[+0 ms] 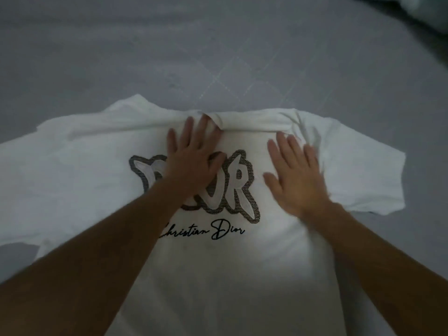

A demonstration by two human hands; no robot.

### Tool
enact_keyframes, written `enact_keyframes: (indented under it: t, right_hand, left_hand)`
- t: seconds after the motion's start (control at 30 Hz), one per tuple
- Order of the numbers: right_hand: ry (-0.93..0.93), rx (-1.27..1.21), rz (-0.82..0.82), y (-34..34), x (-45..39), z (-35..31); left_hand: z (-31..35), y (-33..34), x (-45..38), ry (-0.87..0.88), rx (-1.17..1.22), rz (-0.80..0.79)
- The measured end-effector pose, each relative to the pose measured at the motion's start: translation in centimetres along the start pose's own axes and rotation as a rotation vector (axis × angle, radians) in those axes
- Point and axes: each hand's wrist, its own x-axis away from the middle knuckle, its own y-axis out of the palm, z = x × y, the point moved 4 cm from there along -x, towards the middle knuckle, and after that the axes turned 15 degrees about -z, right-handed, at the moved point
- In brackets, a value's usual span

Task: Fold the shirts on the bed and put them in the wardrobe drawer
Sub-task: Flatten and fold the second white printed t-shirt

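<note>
A white T-shirt (230,263) with a dark-outlined logo and a black script line lies spread front-up on the grey bed sheet (145,57), collar away from me, both short sleeves out to the sides. My left hand (194,154) lies flat on the chest, covering part of the logo, fingertips at the collar. Flat beside it on the shirt's right shoulder area rests my right hand (295,173), fingers straight and spread. Neither hand grips the cloth.
The grey sheet stretches beyond the shirt to the far edge of view. A pale bundle of fabric (426,13) sits blurred at the top right corner. No wardrobe or drawer is in view.
</note>
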Motion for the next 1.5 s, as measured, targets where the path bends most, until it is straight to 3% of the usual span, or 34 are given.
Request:
enact_keyframes:
  t: [0.1, 0.2, 0.23, 0.3, 0.4, 0.53, 0.67, 0.73, 0.83, 0.93, 1.0, 1.2, 1.33, 1.4, 1.5]
  right_hand:
    - [0.04, 0.063, -0.01, -2.4, -1.4, 6.8]
    - [0.046, -0.008, 0.07, -3.4, -1.6, 6.8]
    - [0.052, -0.068, 0.108, -3.6, -1.1, 5.8]
    - [-0.014, -0.18, 0.134, -2.9, 0.4, 3.3]
    - [-0.039, -0.179, 0.078, -0.9, 2.0, 3.8]
    - [0.225, -0.105, 0.06, -0.1, 1.2, 12.9]
    - [0.527, -0.231, 0.079, -1.7, 1.4, 17.6]
    - [0.514, -0.271, 0.169, -2.7, 2.4, 14.5]
    - [0.16, -0.301, 0.29, -1.5, 5.9, 2.2]
    - [-0.109, -0.259, 0.097, 5.0, 12.8, -7.5]
    - [-0.075, -0.179, -0.03, 8.8, 15.8, -5.6]
    - [0.386, -0.114, -0.055, 9.7, 20.5, 5.7]
    - [0.407, -0.275, 0.055, 7.9, 21.7, 1.2]
    - [0.263, -0.282, 0.114, 7.8, 21.9, -5.6]
    - [0.056, -0.254, 0.047, 10.7, 21.7, -15.4]
  left_hand:
    - [-0.8, -2.1, -2.9, -0.154, 0.076, 0.07]
    - [0.3, -3.7, -4.4, -0.359, 0.271, 0.097]
    - [1.6, -4.1, -4.3, -0.35, 0.294, 0.134]
    - [5.4, -4.5, -3.8, -0.138, 0.253, 0.2]
    - [9.9, -2.6, -3.7, 0.189, -0.004, 0.061]
    - [9.0, -1.6, -5.7, 0.124, -0.067, 0.037]
    - [9.2, -1.6, -5.4, 0.086, -0.005, 0.073]
    - [9.8, -1.0, -3.7, 0.032, 0.077, 0.076]
    - [11.1, 1.5, 1.6, -0.003, 0.117, 0.096]
    - [10.7, 5.3, 8.4, -0.009, 0.081, 0.084]
    - [8.1, 7.5, 12.5, -0.047, 0.075, 0.069]
    - [-1.3, 10.9, 23.1, -0.306, 0.105, -0.026]
    - [-1.7, 12.7, 27.0, -0.498, 0.277, 0.018]
    - [0.4, 13.2, 27.3, -0.415, 0.326, 0.047]
    - [5.8, 15.4, 28.3, 0.011, 0.145, 0.053]
